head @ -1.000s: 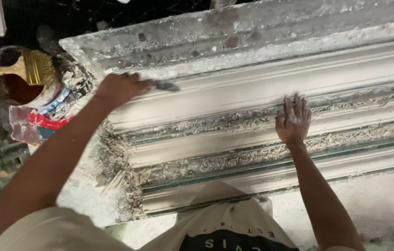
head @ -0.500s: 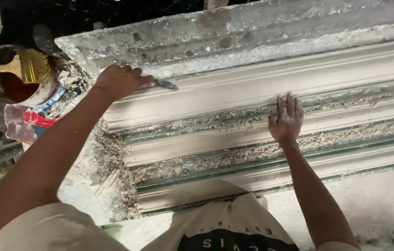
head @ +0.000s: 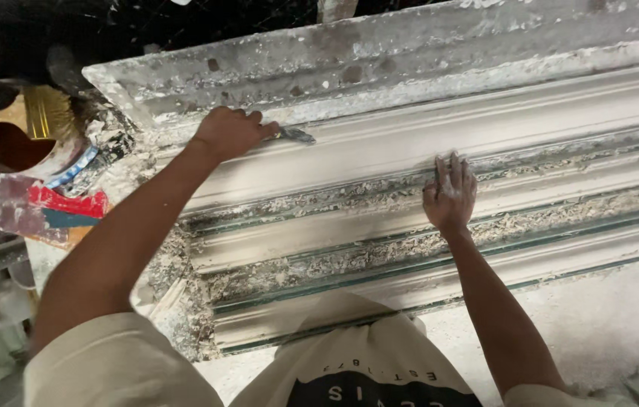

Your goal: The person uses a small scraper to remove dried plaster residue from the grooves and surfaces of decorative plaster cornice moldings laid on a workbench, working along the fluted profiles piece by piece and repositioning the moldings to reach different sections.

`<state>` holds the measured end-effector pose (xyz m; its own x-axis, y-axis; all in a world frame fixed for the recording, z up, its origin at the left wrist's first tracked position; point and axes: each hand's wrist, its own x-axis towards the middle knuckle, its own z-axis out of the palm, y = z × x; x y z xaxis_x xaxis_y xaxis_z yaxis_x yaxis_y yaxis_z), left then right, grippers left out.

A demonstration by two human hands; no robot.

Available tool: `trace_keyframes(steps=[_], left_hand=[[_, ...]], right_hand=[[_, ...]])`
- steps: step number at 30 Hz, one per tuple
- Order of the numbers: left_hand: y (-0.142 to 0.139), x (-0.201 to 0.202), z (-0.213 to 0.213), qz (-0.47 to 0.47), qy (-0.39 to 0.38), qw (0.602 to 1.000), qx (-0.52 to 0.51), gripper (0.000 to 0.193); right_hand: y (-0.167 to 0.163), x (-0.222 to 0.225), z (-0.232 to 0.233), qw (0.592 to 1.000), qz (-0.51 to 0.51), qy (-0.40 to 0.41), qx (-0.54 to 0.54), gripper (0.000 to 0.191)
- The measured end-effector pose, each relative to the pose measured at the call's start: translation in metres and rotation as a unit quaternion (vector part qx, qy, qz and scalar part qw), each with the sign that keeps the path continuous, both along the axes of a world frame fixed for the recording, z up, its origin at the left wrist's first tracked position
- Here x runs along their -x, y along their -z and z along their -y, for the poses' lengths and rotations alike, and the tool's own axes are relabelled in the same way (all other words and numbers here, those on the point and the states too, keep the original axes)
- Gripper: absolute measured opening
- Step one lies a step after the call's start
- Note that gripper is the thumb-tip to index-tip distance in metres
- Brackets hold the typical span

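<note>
- Both hands are on a long white plaster moulding [head: 425, 143] that runs across the bench from left to right.
- Far left, one brush with golden bristles [head: 29, 113] sits in a dark round container [head: 3, 143], with a red and blue packet [head: 56, 211] just below it; neither is being touched.
- Left hand [head: 230, 132] is curled closed around a small metal scraping tool [head: 295, 135], whose blade tip pokes out past the fingers and touches the upper smooth band of the moulding.
- Right hand [head: 449, 192] lies flat and open, fingers spread and dusted white, pressing on a middle ridge of the moulding; it holds nothing.
- Judging the progress: the upper band near the tool looks smooth and clean, while the grooves lower down are filled with crumbs and shavings [head: 350, 260], so I would say the scraping is partway through and the clearing out is left.
- More loose debris is heaped at the moulding's left end [head: 176, 301], beside the person's left arm.
- Count: two hands, one tool, one brush, one container, one moulding; I make out two, perhaps three, debris-filled grooves, though the crumbs blur the edges.
- Right of the person, the bench surface [head: 606, 324] is coated in white powder.
</note>
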<state>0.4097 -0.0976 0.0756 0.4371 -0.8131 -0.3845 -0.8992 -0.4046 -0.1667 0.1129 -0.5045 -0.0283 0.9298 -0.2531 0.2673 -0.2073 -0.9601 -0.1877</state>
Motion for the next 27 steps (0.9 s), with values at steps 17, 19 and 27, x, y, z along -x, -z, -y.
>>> trace_keyframes(steps=[17, 19, 27], left_hand=[[0.018, 0.002, 0.109, -0.009, 0.05, 0.995, 0.086, 0.032], [0.007, -0.002, 0.084, -0.024, 0.034, 0.998, 0.036, 0.036], [0.012, 0.012, 0.138, -0.04, 0.062, 0.99, 0.122, 0.035]], right_hand=[[-0.002, -0.002, 0.004, 1.0, -0.02, 0.019, -0.01, 0.06], [0.0, -0.002, 0.004, 0.999, -0.027, 0.026, -0.017, 0.061], [0.004, -0.002, 0.003, 0.998, -0.039, 0.042, -0.013, 0.057]])
